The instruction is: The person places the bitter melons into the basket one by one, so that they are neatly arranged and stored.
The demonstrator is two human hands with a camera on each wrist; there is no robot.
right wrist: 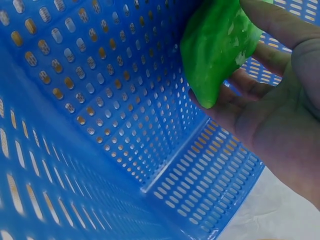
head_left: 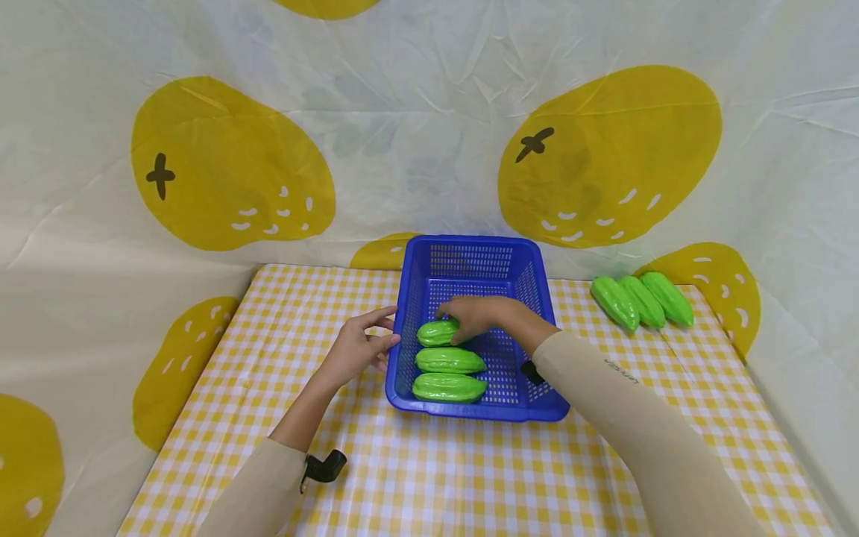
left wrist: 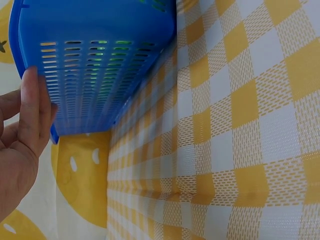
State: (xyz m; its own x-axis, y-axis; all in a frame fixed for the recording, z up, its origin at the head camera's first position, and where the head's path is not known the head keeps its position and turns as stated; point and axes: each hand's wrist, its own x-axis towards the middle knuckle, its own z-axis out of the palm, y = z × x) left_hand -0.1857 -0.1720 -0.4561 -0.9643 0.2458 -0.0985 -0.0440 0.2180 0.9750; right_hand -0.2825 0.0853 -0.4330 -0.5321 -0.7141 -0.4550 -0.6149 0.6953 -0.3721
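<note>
A blue plastic basket point(head_left: 530, 406) with slotted walls stands on the table. My right hand point(head_left: 473, 315) reaches down inside it and grips a ridged green fruit point(head_left: 435, 333) by its right end. In the right wrist view, thumb and fingers lie on opposite sides of this glossy green fruit point(right wrist: 215, 55), its tapered tip free. Two more green fruits, one in the middle point(head_left: 450, 361) and one nearest the front point(head_left: 448, 388), lie crosswise in the basket. My left hand point(head_left: 356, 347) is at the basket's left side, extended fingertips touching the rim point(left wrist: 22, 55).
Three similar green fruits point(head_left: 642, 300) lie side by side at the table's back right. A yellow-and-white checked cloth point(head_left: 268, 335) covers the table. Behind hangs a pale curtain point(head_left: 416, 149) printed with large yellow fruit, close to the basket's far edge.
</note>
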